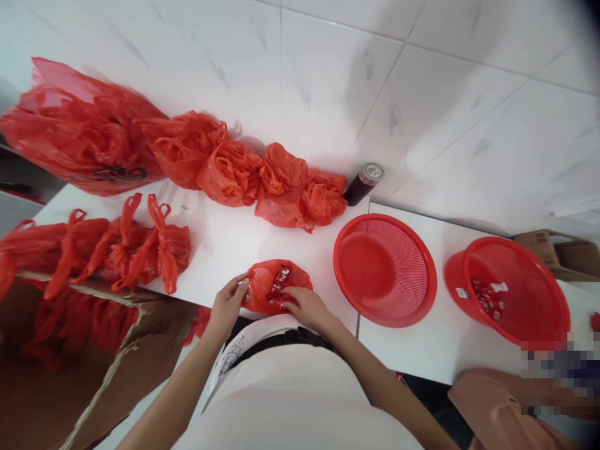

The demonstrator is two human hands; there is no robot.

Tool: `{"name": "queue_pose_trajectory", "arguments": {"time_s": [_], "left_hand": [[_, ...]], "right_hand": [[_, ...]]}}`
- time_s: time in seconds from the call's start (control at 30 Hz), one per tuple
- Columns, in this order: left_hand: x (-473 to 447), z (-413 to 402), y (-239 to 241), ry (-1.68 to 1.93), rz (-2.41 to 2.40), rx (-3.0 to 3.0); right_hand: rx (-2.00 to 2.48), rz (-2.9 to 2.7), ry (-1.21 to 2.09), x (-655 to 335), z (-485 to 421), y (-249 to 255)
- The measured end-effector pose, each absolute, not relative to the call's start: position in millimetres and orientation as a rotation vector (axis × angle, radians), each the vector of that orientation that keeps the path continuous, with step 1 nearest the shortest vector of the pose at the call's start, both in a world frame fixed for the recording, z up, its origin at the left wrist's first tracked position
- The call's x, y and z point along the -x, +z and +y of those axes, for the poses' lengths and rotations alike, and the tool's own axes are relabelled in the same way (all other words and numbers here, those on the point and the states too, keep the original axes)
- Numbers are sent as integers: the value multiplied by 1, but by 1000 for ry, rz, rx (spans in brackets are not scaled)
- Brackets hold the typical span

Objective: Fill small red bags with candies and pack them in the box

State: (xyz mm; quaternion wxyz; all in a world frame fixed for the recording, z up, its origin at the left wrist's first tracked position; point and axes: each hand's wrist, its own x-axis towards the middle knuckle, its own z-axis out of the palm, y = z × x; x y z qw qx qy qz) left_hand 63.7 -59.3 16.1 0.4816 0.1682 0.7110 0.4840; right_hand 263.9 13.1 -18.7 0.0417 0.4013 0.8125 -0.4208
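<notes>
An opened red plastic bag [259,297] lies at the table's near edge, right in front of my body. Small shiny red-and-silver wrapped pieces [280,282] show inside its mouth. My left hand [229,303] pinches the bag's left rim between thumb and fingers. From the right side, my right hand [305,305] is closed over the bag's rim, its curled fingertips close to the wrapped pieces. Whether it also holds one of them is hidden. A red mesh basket [387,269] stands right of the bag, with bare red bottom showing.
Bunched red bags [234,172] line the wall beside a dark can [363,184]. Tied red bags [122,250] sit at left above an open cardboard box [154,344] holding more. At right, another red basket [529,281] contains wrapped pieces, near a person's arm [497,400].
</notes>
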Motion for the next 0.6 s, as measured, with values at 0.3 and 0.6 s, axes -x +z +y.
{"name": "queue_pose_trajectory", "arguments": {"time_s": [0.3, 0.6], "left_hand": [[-38, -71, 10, 1360, 1673, -184], [-46, -70, 10, 1192, 1768, -410]], "right_hand": [[-1533, 2279, -716, -288, 35, -29], [-1634, 2468, -822, -271, 40, -40]]}}
